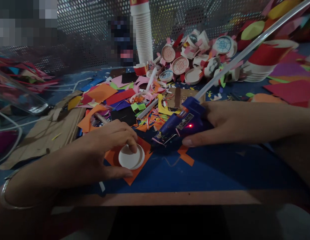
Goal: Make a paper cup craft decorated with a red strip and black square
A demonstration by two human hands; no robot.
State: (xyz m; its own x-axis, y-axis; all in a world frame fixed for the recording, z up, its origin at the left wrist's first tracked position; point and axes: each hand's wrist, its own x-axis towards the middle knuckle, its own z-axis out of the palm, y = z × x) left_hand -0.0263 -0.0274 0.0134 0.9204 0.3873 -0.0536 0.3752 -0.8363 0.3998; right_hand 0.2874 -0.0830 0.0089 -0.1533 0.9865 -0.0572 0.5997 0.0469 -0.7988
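My left hand (pixel 109 143) is curled over a shallow white paper cup base (pixel 129 159), a fingertip touching inside its rim and the thumb close to its near edge. Beneath the cup base lies a square of orange paper (pixel 129 179), flat on the blue table. A blue hot glue gun (pixel 170 128) with a lit red light is in my right hand (pixel 217 123). My fingers behind the gun are hidden; the thumb stretches along its near side. The gun's nozzle points left, toward the orange square. A long clear glue stick (pixel 235 63) runs out of its back.
Coloured paper scraps (pixel 124 96) cover the middle of the table (pixel 165 180). Farther back stand a tall stack of paper cups (pixel 143 36) and a heap of cut cup bases (pixel 180 65). Cardboard (pixel 52 130) lies left, near a white cord (pixel 18 133). Small orange strips (pixel 187 159) lie below the gun.
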